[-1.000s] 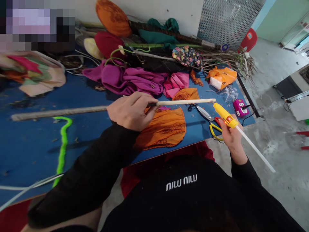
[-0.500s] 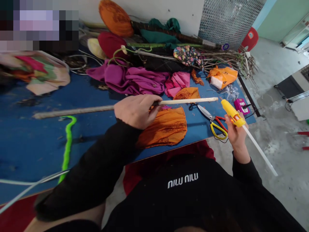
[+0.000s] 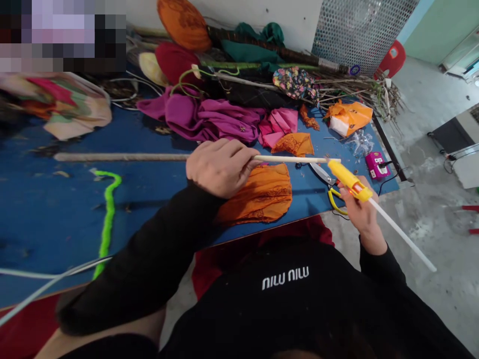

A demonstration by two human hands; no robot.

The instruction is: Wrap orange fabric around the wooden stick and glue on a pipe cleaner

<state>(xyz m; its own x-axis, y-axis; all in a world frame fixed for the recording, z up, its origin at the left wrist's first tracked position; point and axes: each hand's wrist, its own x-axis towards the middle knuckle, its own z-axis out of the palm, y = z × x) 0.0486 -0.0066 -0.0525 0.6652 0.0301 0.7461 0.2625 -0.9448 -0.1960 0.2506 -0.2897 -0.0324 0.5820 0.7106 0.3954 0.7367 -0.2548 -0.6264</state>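
Observation:
My left hand (image 3: 219, 167) is closed around a long thin stick (image 3: 123, 157) that lies level over the blue table (image 3: 48, 214); the stick's pale bare end (image 3: 295, 159) points right. My right hand (image 3: 357, 209) grips a yellow glue gun (image 3: 348, 180) with a white glue stick (image 3: 404, 242) jutting out behind it. The gun's nozzle touches the stick's right tip. An orange cloth piece (image 3: 262, 194) lies under the stick, just right of my left hand.
Scissors with red and yellow handles (image 3: 329, 187) lie under the glue gun. Magenta cloth (image 3: 209, 119), pink folds (image 3: 280, 124), a green fuzzy wire (image 3: 108, 219), an orange bag (image 3: 348, 117), twigs (image 3: 359, 89) and a pink device (image 3: 376, 164) crowd the table.
The glue gun has swung back left and its nozzle has come onto the stick's right tip. The stick has tilted level and shifted slightly right.

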